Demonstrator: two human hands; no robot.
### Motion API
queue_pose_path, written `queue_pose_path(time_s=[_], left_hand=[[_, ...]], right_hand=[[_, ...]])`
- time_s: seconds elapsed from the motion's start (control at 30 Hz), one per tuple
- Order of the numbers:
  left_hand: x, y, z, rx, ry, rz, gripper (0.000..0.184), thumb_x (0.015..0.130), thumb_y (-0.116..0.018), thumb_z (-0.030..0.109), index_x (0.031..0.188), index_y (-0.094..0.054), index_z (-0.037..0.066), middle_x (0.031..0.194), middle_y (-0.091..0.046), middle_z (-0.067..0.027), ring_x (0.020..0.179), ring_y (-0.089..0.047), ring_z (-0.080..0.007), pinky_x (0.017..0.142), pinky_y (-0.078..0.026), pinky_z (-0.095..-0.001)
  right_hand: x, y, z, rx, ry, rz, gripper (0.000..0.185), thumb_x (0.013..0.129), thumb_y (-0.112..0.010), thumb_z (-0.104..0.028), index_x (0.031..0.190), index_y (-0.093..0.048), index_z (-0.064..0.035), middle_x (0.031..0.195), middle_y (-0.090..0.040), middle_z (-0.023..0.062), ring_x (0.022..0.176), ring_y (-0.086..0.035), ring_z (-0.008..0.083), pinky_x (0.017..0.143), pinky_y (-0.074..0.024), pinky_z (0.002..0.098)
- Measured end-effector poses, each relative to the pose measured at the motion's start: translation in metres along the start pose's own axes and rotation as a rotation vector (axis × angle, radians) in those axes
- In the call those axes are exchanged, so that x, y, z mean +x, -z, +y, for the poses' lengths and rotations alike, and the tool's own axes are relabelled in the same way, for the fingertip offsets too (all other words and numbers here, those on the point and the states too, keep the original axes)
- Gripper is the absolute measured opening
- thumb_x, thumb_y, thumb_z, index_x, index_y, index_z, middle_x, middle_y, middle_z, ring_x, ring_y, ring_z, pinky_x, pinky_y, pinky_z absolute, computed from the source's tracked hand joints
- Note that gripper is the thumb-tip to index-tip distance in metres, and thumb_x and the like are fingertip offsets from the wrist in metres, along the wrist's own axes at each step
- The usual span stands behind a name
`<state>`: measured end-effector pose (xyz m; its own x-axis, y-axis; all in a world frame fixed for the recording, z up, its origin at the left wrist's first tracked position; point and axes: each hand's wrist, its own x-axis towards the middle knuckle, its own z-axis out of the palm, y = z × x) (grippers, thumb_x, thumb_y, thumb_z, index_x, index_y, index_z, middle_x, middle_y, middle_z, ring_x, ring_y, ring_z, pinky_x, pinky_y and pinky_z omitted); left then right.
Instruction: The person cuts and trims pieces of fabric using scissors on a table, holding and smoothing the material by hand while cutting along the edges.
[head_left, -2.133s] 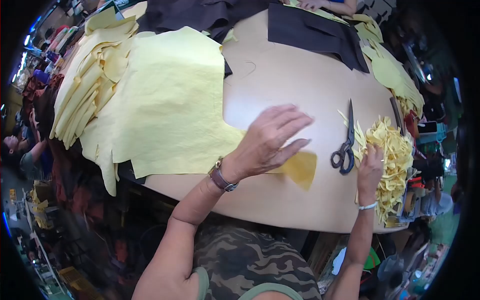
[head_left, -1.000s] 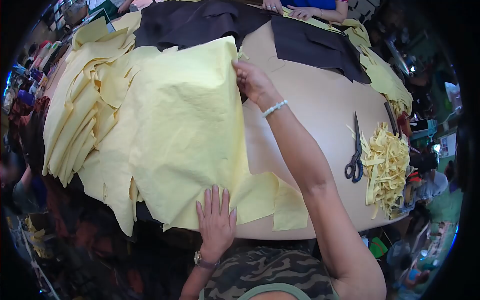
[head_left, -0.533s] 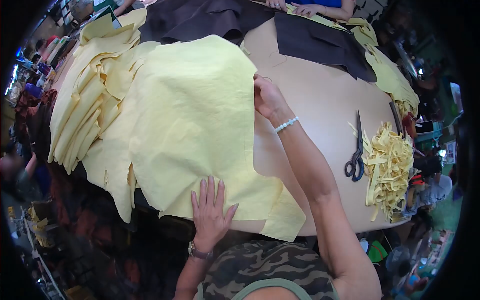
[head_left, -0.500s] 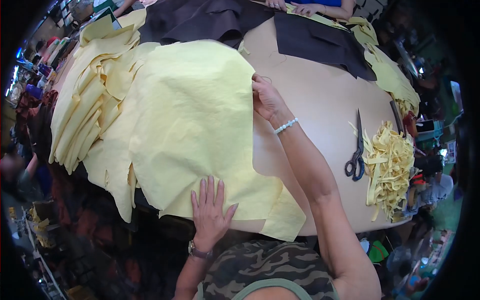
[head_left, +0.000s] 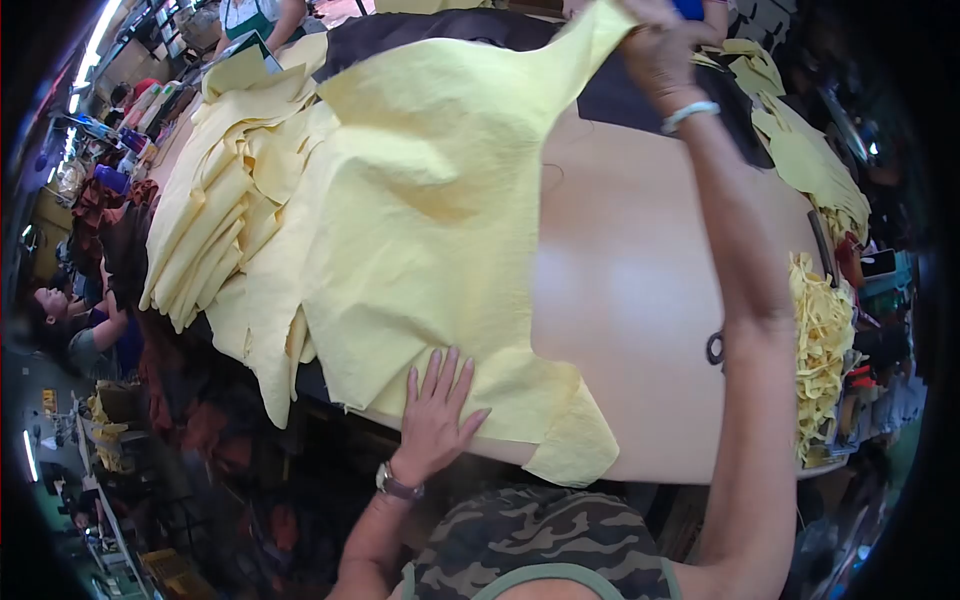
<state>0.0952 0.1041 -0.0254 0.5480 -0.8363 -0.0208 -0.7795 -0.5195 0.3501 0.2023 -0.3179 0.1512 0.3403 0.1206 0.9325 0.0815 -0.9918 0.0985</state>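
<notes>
A large, pale yellow, pliable sheet (head_left: 430, 220) lies across the near left part of the smooth beige tabletop (head_left: 630, 270), its far right corner drawn up into the air. The left hand (head_left: 438, 410) rests flat on the sheet near the table's front edge, fingers slightly spread. The right hand (head_left: 660, 50) is closed on the raised corner; its fingertips are blurred and partly hidden. The right forearm covers most of the dark metal scissors (head_left: 709, 347), leaving a handle loop visible, and overlaps the heap of curled yellow offcuts (head_left: 822, 355). The lifted sheet partly hides flat black material (head_left: 635, 108); whether cloth or leather cannot be told.
</notes>
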Motion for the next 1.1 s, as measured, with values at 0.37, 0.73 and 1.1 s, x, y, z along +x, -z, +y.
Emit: queue_pose_path(time_s=[0.37, 0.73, 1.1], left_hand=[[0.199, 0.008, -0.034, 0.128, -0.637, -0.145, 0.062, 0.086, -0.044, 0.034, 0.138, -0.024, 0.007, 0.145, -0.016, -0.0141, 0.134, -0.014, -0.0296, 0.109, -0.012, -0.0420], [0.200, 0.016, 0.033, -0.022, -0.109, -0.091, 0.045, 0.081, -0.054, 0.033, 0.111, -0.050, -0.001, 0.111, -0.051, -0.0210, 0.108, -0.047, -0.0322, 0.092, -0.037, -0.0415], [0.067, -0.015, 0.050, -0.253, 0.211, 0.356, 0.023, 0.072, -0.066, 0.015, 0.088, -0.054, 0.005, 0.118, -0.053, -0.0150, 0.119, -0.041, -0.0364, 0.100, -0.025, -0.0501]], right_hand=[[-0.182, 0.227, 0.090, -0.896, -0.189, -0.927, 0.038, 0.077, -0.059, -0.019, 0.113, -0.052, -0.0087, 0.122, -0.045, 0.0173, 0.113, -0.042, 0.0358, 0.088, -0.0370, 0.0501], [-0.263, 0.237, -0.140, -0.575, -0.844, -0.676, 0.026, 0.077, -0.060, -0.012, 0.098, -0.055, 0.0029, 0.097, -0.057, 0.0178, 0.087, -0.056, 0.0328, 0.076, -0.0450, 0.0394], [-0.250, 0.287, -0.094, 0.491, -1.703, -0.555, 0.025, 0.074, -0.065, -0.025, 0.074, -0.054, -0.0035, 0.058, -0.050, -0.0001, 0.052, -0.049, 0.0060, 0.048, -0.0379, 0.0210]])
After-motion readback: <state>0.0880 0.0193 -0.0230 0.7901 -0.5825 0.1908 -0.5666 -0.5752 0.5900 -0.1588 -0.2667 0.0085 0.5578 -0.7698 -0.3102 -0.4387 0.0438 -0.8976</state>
